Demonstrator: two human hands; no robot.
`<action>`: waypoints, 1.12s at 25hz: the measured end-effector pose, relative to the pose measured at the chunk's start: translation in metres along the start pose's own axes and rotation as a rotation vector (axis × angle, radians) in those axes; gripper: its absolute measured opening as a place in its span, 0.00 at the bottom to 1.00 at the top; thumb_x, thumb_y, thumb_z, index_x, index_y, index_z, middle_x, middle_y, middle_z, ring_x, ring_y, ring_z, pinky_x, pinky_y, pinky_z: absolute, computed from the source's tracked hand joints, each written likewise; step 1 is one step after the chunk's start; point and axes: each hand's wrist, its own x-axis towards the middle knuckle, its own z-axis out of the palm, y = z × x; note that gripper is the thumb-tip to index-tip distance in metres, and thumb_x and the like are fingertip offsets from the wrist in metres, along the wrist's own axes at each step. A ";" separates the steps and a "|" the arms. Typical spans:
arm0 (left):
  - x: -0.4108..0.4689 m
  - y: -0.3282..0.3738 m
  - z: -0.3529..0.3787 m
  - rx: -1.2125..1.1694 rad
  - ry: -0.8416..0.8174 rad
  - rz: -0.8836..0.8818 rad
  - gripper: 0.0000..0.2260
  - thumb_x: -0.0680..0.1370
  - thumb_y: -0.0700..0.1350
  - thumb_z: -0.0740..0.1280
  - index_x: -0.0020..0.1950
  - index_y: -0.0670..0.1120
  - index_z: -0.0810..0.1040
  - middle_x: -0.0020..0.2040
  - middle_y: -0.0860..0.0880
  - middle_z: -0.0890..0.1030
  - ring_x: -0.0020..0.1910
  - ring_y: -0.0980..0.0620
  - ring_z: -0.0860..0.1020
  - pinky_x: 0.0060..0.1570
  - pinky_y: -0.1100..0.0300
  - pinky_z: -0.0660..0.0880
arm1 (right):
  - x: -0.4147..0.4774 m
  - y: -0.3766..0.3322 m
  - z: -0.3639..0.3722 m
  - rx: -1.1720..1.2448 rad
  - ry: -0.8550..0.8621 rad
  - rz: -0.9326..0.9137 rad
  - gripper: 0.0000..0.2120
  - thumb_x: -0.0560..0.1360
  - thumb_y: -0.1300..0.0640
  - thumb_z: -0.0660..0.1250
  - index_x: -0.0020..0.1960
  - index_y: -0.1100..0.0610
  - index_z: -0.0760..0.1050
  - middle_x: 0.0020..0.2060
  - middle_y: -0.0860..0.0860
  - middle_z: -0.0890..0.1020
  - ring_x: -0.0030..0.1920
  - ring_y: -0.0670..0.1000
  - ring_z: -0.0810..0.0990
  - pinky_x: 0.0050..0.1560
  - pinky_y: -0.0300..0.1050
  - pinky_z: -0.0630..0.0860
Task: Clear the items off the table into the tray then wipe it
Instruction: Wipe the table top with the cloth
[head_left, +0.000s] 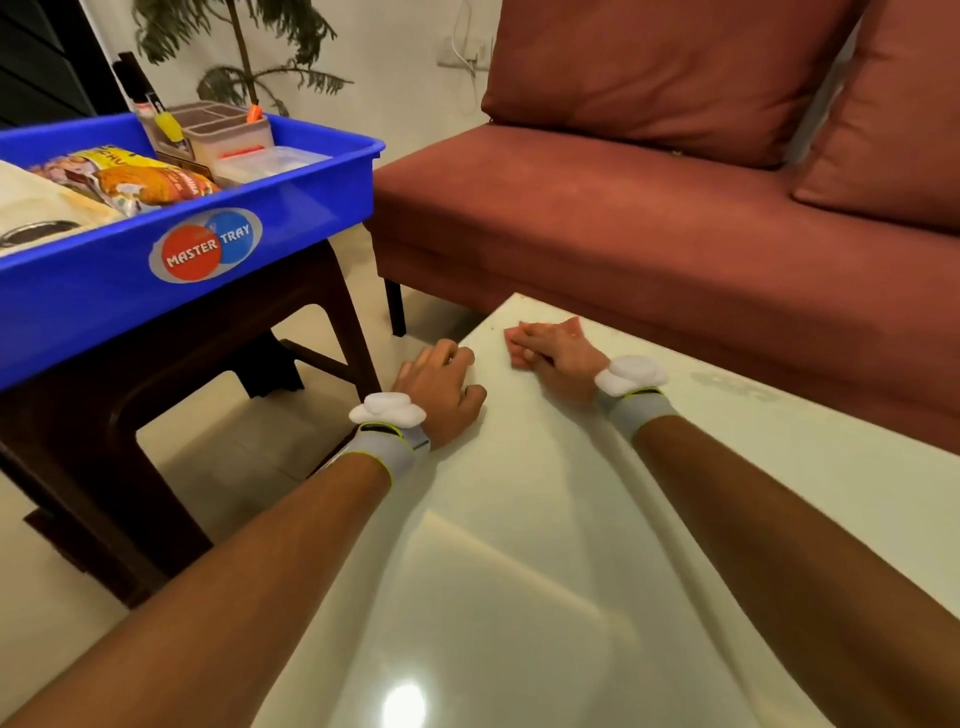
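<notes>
Wiping at the far left corner of the white worktop

The right hand presses a pink cloth flat near the far edge, fingers straight and together. The left hand grips the worktop's left edge, fingers curled over it. The blue tray, holding packets, sits far left on a dark stool.

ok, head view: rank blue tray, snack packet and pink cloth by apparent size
1. blue tray: largest by far, though cut off at the left edge.
2. snack packet: partly hidden behind the tray wall.
3. pink cloth: smallest as seen, but the right hand covers most of it, so its full extent is unsure.
</notes>
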 end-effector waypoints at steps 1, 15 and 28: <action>0.001 0.000 0.003 0.007 0.024 0.018 0.29 0.67 0.58 0.44 0.58 0.44 0.71 0.58 0.45 0.72 0.55 0.43 0.72 0.53 0.52 0.67 | -0.015 -0.012 0.000 0.005 -0.045 -0.093 0.19 0.81 0.57 0.55 0.71 0.54 0.66 0.72 0.52 0.66 0.73 0.51 0.62 0.71 0.42 0.51; 0.001 -0.001 0.004 -0.030 0.015 0.235 0.33 0.70 0.56 0.43 0.69 0.43 0.69 0.70 0.47 0.69 0.65 0.44 0.71 0.64 0.55 0.65 | -0.018 0.009 -0.009 0.005 -0.087 -0.191 0.19 0.82 0.55 0.54 0.72 0.53 0.63 0.73 0.48 0.61 0.72 0.46 0.58 0.72 0.41 0.48; 0.002 -0.002 0.006 -0.053 -0.114 0.277 0.27 0.75 0.51 0.46 0.74 0.50 0.64 0.76 0.51 0.62 0.75 0.52 0.60 0.74 0.55 0.54 | -0.078 0.048 -0.024 0.017 -0.015 -0.107 0.20 0.82 0.54 0.53 0.73 0.52 0.62 0.73 0.45 0.59 0.73 0.44 0.56 0.71 0.37 0.47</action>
